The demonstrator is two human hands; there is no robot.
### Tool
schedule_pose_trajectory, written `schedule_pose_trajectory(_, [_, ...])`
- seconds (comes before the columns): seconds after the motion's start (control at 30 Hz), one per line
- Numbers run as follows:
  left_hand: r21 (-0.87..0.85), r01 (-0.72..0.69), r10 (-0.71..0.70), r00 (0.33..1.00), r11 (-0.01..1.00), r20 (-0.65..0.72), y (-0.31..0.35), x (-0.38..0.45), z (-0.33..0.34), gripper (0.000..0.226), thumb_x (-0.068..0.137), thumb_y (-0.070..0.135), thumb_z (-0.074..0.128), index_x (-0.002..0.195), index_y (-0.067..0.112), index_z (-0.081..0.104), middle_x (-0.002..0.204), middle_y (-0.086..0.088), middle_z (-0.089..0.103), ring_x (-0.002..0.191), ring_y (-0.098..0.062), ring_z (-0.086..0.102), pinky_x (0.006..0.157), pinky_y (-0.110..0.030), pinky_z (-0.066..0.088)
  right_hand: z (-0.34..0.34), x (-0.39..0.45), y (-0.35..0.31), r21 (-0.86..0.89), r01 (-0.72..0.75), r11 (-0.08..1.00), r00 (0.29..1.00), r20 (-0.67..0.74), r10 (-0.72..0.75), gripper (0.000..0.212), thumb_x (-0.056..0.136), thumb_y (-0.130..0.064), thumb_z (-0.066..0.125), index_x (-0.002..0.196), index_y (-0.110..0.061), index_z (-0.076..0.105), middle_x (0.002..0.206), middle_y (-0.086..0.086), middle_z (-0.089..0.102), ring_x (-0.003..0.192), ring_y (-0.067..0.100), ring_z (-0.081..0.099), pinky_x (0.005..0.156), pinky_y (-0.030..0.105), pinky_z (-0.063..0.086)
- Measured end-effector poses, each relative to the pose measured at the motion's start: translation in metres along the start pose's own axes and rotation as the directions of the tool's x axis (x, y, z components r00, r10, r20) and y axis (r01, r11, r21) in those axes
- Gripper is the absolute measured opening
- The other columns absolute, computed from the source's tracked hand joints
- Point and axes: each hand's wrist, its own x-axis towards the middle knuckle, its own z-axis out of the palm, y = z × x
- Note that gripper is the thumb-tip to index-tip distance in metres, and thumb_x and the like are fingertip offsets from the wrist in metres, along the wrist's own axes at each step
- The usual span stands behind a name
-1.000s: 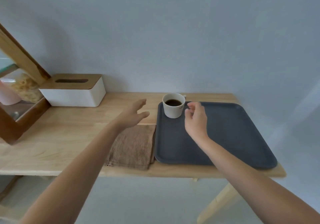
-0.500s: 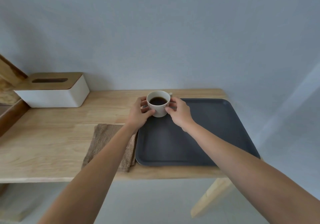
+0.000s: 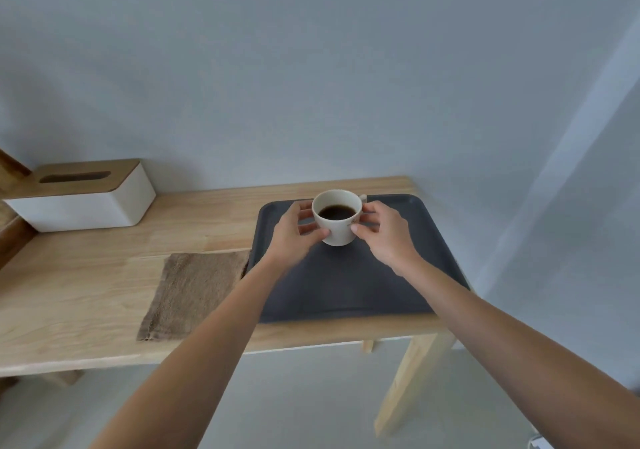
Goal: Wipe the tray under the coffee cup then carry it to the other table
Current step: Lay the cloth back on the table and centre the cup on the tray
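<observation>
Smooth pale wooden table; matt dark grey tray; fuzzy brown cloth; glossy white ceramic coffee cup; wood-lidded tissue box.

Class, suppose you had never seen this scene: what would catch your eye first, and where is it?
First, the white coffee cup, part full of dark coffee, gripped on both sides by the left hand and right hand over the far end of the dark tray. Next, the brown cloth lying flat on the wooden table just left of the tray.
</observation>
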Motion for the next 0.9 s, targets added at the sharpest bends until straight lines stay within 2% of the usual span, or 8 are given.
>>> schedule_pose_trajectory(0.2, [0.029, -0.010, 0.009, 1.000, 1.000, 0.016, 0.001, -0.009, 0.024, 0.053, 0.078, 0.012, 0.076, 0.124, 0.018, 0.051, 0.126, -0.001, 0.061, 0.107, -0.018, 0.066, 0.093, -0.035, 0.054, -0.021, -0.011, 0.014, -0.005, -0.016, 1.000, 1.000, -0.004, 0.016, 0.029, 0.081, -0.013, 0.072, 0.108, -0.017, 0.061, 0.107, 0.001, 0.072, 0.096, 0.015, 0.068, 0.085, 0.034, 0.056])
schedule_pose_trajectory(0.33, [0.065, -0.013, 0.012, 1.000, 0.998, 0.006, -0.003, -0.010, 0.027, 0.053, 0.078, 0.011, 0.077, 0.124, 0.017, 0.051, 0.125, -0.001, 0.062, 0.109, -0.018, 0.065, 0.096, -0.036, 0.053, -0.021, -0.011, 0.019, -0.004, -0.013, 1.000, 1.000, 0.010, 0.013, 0.031, 0.081, -0.013, 0.073, 0.109, -0.016, 0.061, 0.107, 0.001, 0.072, 0.097, 0.012, 0.067, 0.080, 0.027, 0.054])
schedule_pose_trajectory(0.47, [0.083, 0.014, -0.014, 1.000, 0.996, 0.004, -0.005, -0.014, 0.027, 0.054, 0.079, 0.012, 0.076, 0.125, 0.019, 0.050, 0.126, 0.000, 0.061, 0.110, -0.018, 0.064, 0.099, -0.040, 0.052, -0.018, -0.011, 0.027, 0.001, -0.009, 1.000, 0.999, 0.033, 0.009, 0.031, 0.081, -0.013, 0.073, 0.108, -0.016, 0.060, 0.108, 0.000, 0.072, 0.099, 0.013, 0.067, 0.088, 0.034, 0.055])
schedule_pose_trajectory(0.63, [0.216, 0.025, -0.038, 0.998, 0.976, 0.059, -0.004, -0.015, 0.018, 0.063, 0.081, 0.021, 0.074, 0.137, 0.017, 0.043, 0.136, 0.000, 0.054, 0.120, -0.020, 0.057, 0.102, -0.039, 0.048, -0.028, -0.010, 0.031, -0.112, 0.051, 0.992, 0.995, 0.090, -0.041, 0.033, 0.087, -0.018, 0.067, 0.119, -0.015, 0.061, 0.113, 0.001, 0.071, 0.101, 0.015, 0.067, 0.092, 0.028, 0.050])
schedule_pose_trajectory(0.7, [0.412, -0.002, 0.009, 1.000, 0.911, -0.014, -0.008, -0.013, 0.004, 0.061, 0.086, 0.028, 0.069, 0.139, 0.014, 0.043, 0.136, -0.003, 0.052, 0.121, -0.021, 0.054, 0.102, -0.036, 0.045, -0.039, -0.010, 0.043, -0.283, 0.105, 0.953, 0.994, 0.016, -0.104, 0.029, 0.089, -0.019, 0.063, 0.118, -0.014, 0.063, 0.115, 0.003, 0.069, 0.106, 0.019, 0.063, 0.094, 0.026, 0.044])
schedule_pose_trajectory(0.77, [0.593, 0.035, 0.056, 0.989, 0.805, -0.135, -0.016, -0.011, -0.018, 0.053, 0.091, 0.029, 0.060, 0.138, 0.010, 0.044, 0.138, -0.012, 0.050, 0.126, -0.029, 0.050, 0.105, -0.039, 0.040, -0.053, -0.007, 0.061, -0.498, 0.101, 0.861, 0.985, -0.072, -0.157, 0.027, 0.091, -0.019, 0.058, 0.117, -0.016, 0.064, 0.122, 0.008, 0.064, 0.116, 0.029, 0.053, 0.099, 0.033, 0.040])
schedule_pose_trajectory(0.83, [0.698, 0.185, -0.018, 0.971, 0.692, -0.239, -0.027, -0.010, -0.039, 0.050, 0.095, 0.030, 0.051, 0.140, 0.010, 0.043, 0.140, -0.020, 0.044, 0.129, -0.037, 0.042, 0.106, -0.048, 0.038, -0.067, -0.005, 0.077, -0.625, 0.008, 0.780, 0.990, -0.103, -0.092, 0.029, 0.094, -0.021, 0.053, 0.122, -0.020, 0.061, 0.130, 0.014, 0.052, 0.122, 0.036, 0.042, 0.100, 0.042, 0.040])
schedule_pose_trajectory(0.9, [0.780, 0.297, -0.119, 0.953, 0.550, -0.278, -0.036, -0.012, -0.051, 0.049, 0.098, 0.033, 0.043, 0.142, 0.013, 0.040, 0.139, -0.021, 0.042, 0.129, -0.040, 0.039, 0.104, -0.054, 0.035, -0.074, -0.004, 0.086, -0.652, -0.052, 0.756, 0.995, -0.096, -0.015, 0.032, 0.097, -0.021, 0.047, 0.128, -0.019, 0.056, 0.132, 0.017, 0.046, 0.121, 0.038, 0.041, 0.098, 0.043, 0.043])
